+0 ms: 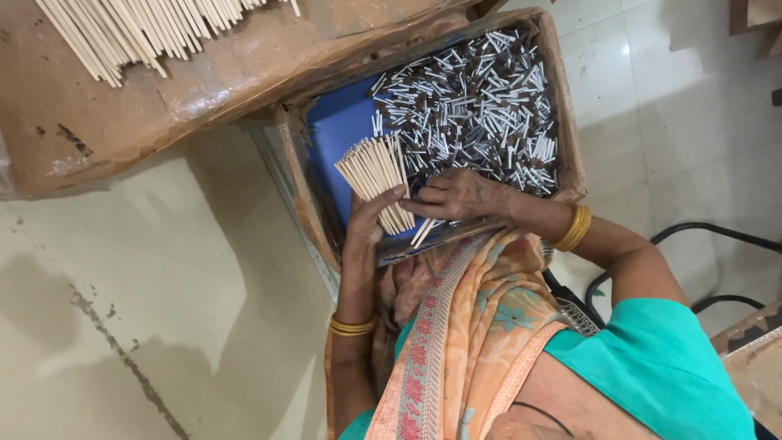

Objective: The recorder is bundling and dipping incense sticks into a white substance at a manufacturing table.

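My left hand (pixel 364 231) grips a fanned bundle of thin pale wooden sticks (pixel 376 169) over the near edge of a cardboard box (pixel 570 143). Its thumb lies across the sticks. My right hand (pixel 460 195) rests inside the box beside the bundle, fingertips pinching the sticks' lower ends (pixel 421 231). The box has a blue lining (pixel 342 126) and holds a heap of several short silvery and dark pieces (pixel 481 106). Gold bangles sit on both wrists.
A brown cardboard-covered surface (pixel 163 98) at the upper left carries another pile of pale sticks (pixel 138 28). An orange patterned cloth (pixel 464 326) drapes below my hands. Pale tiled floor (pixel 163 285) lies left and right. A black curved tube frame (pixel 700 232) runs at the right.
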